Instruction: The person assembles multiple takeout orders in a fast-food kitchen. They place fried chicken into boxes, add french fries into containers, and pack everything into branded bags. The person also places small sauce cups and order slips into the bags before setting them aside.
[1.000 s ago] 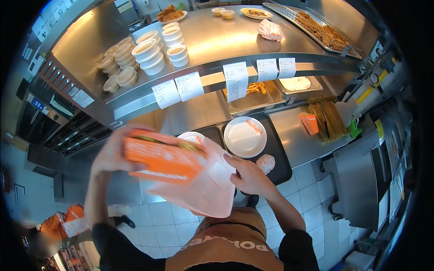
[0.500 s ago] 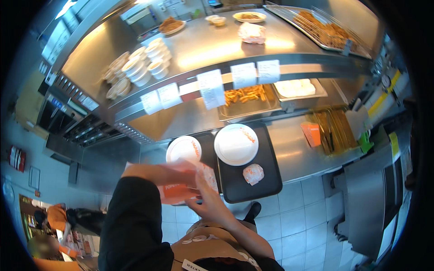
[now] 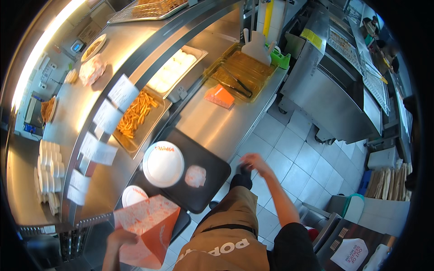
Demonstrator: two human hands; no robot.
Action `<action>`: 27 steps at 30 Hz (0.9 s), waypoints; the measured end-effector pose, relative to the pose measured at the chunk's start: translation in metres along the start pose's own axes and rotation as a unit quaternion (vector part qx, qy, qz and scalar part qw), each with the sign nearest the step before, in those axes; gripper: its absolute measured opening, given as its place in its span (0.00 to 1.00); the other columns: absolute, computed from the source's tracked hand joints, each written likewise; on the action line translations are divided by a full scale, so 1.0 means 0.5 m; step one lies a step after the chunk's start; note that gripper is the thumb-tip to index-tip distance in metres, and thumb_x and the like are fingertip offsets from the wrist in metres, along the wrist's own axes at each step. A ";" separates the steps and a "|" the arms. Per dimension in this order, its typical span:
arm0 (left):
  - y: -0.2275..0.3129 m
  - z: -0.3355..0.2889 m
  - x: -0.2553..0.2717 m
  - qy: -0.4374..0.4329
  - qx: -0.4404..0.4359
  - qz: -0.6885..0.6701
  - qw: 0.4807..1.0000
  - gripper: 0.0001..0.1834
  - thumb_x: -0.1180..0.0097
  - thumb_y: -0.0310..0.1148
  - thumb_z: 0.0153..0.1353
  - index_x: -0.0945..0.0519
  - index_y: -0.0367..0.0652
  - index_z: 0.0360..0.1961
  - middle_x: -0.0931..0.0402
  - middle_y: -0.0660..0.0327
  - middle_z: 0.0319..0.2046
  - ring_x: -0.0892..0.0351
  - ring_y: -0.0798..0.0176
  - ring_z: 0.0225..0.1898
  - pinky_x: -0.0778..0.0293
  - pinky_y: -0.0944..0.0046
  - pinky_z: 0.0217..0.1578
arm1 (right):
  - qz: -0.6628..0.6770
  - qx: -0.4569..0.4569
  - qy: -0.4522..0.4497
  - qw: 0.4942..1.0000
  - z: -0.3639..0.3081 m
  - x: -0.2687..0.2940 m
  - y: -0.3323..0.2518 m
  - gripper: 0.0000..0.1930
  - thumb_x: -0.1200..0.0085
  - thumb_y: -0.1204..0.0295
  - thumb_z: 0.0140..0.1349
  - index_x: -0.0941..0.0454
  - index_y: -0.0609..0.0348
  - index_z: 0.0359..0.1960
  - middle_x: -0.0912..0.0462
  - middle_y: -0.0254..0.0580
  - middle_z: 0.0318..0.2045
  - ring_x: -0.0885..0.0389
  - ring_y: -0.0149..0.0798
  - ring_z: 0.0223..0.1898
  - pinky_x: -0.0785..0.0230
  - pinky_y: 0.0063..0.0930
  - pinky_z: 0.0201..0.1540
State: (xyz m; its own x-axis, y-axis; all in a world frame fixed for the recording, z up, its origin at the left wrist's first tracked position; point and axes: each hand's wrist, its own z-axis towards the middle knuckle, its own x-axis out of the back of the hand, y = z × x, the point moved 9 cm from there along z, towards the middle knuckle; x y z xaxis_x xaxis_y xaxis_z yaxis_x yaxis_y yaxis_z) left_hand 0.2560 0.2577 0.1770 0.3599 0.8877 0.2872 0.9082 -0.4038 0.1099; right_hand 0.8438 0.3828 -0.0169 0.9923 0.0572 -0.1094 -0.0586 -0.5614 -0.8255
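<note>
Grasps an orange-and-white printed paper packet (image 3: 151, 232) in the left grip (image 3: 121, 239), thumb laid across the near side, low in the view. Cannot see the fingers behind the paper, nor make out any contents. Overlaps, with the packet, the lower part of a small round white plate (image 3: 134, 196) and most of a dark tray (image 3: 182, 220), leaving only a strip of that tray visible at right.

Holds the right grip (image 3: 254, 163) well apart from the packet, released and loosely curled, over the tiled floor (image 3: 269, 131) and, as seen from above, just beside a dark shoe (image 3: 239, 181).

Farther out, on the steel worktop (image 3: 212, 124), shows a second dark tray (image 3: 203, 151) bearing a larger round white plate (image 3: 163, 164) and, close to its right, a paper-wrapped bundle (image 3: 195, 176). Beyond that, includes an orange carton (image 3: 219, 95) by the near edge of an amber container (image 3: 242, 63), with tongs (image 3: 237, 83) and a white scoop (image 3: 257, 49) resting in it.

To the left, takes in fries (image 3: 135, 115) in a metal pan (image 3: 155, 119), pale rounded pieces (image 3: 176, 70) in the next pan over, white paper slips (image 3: 105, 116) hung along a raised shelf (image 3: 70, 113), and stacked white cups (image 3: 50, 165) up there.
</note>
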 end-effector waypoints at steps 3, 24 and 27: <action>0.140 -0.238 0.194 0.149 -0.089 -0.204 0.964 0.22 0.37 0.26 0.49 0.14 0.44 0.49 0.12 0.57 0.39 0.11 0.58 0.37 0.18 0.63 0.43 | -0.213 0.087 0.349 0.909 0.186 0.314 0.101 0.13 0.43 0.65 0.63 0.15 0.61 0.41 0.14 0.46 0.30 0.16 0.41 0.30 0.25 0.34 0.36; 0.684 0.785 1.320 0.534 0.186 -0.152 0.811 0.20 0.34 0.52 0.55 0.12 0.43 0.29 0.26 0.52 0.46 0.32 0.47 0.53 0.34 0.53 0.51 | -0.282 0.001 0.152 0.947 0.670 0.444 0.234 0.15 0.41 0.65 0.62 0.18 0.61 0.46 0.14 0.53 0.40 0.14 0.55 0.43 0.22 0.45 0.45; 0.658 0.772 1.295 0.579 0.165 -0.250 0.759 0.20 0.33 0.50 0.53 0.12 0.41 0.28 0.27 0.52 0.46 0.32 0.48 0.53 0.34 0.54 0.52 | -0.281 0.000 0.144 0.949 0.686 0.456 0.235 0.15 0.41 0.66 0.62 0.18 0.61 0.47 0.14 0.52 0.41 0.14 0.54 0.43 0.22 0.44 0.45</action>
State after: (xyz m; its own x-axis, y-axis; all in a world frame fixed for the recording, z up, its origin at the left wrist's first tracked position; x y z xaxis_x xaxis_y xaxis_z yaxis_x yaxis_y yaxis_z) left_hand 0.8705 0.7849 0.0318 -0.3018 0.0463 0.9523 0.9424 0.1657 0.2906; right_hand 1.0262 0.6130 -0.3286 0.8553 0.1197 0.5041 0.4889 -0.5087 -0.7087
